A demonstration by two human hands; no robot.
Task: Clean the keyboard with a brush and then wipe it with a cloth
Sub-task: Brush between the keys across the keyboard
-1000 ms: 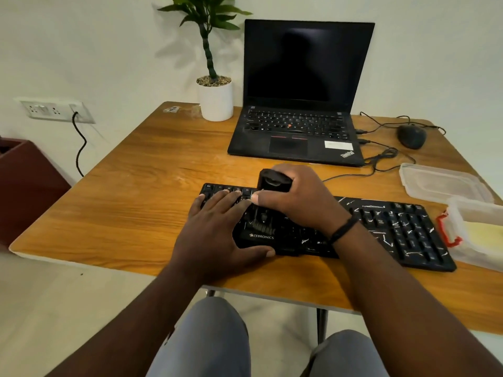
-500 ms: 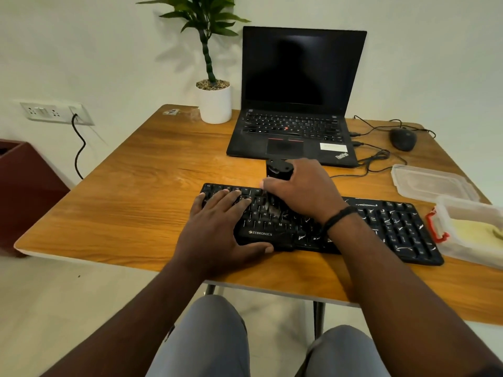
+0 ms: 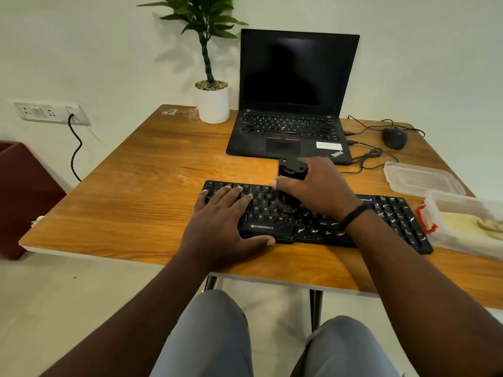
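My left hand lies flat on the left end of the black keyboard, fingers straight across the keys and thumb along the near edge, and I judge its whole job here is to pin the board to the wooden table so the brushing cannot skate it about. I would press down rather than sideways, and keep those fingers out of the brush's path. Just right of it, my right hand is wrapped round the black brush, fingers curled tight on its stubby handle, with the bristles down among the letter keys near the middle of the board; the bristle tips are blurred and partly hidden under my hand, so I cannot tell which row they touch. For this step I think short strokes along the gaps between rows will do best, lightly pressed so the bristles reach down without popping a keycap, working toward the untouched right end and number pad. Farther right, the open plastic container holds what looks like a yellowish cloth, near the keyboard's right end, ready for wiping once brushing is done.
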